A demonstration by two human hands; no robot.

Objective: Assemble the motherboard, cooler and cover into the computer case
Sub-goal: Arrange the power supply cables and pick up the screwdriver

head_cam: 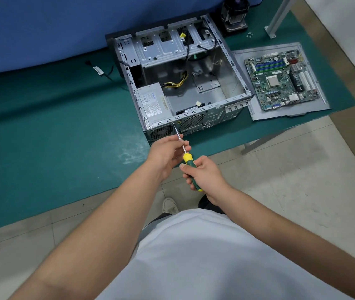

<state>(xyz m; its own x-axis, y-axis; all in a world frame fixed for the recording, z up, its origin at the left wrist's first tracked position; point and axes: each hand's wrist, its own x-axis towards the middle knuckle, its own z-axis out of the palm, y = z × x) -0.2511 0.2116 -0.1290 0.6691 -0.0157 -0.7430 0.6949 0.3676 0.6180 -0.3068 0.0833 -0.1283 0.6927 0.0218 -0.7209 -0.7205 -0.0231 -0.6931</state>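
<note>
While case (pixel 215 92) lies open (power supply (pixel 156 100) inside), motherboard (pixel 282 80) outside

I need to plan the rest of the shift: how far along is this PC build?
Early. Done: nothing fitted; the case lies open. In hand: right hand grips the screwdriver, left hand steadies its shaft at the case's rear edge. Left: motherboard, resting on the cover, and cooler.

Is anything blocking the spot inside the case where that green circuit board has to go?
Partly. The motherboard lies outside on the cover. The computer case is open on top, but yellow cables trail from the power supply over its floor.
</note>
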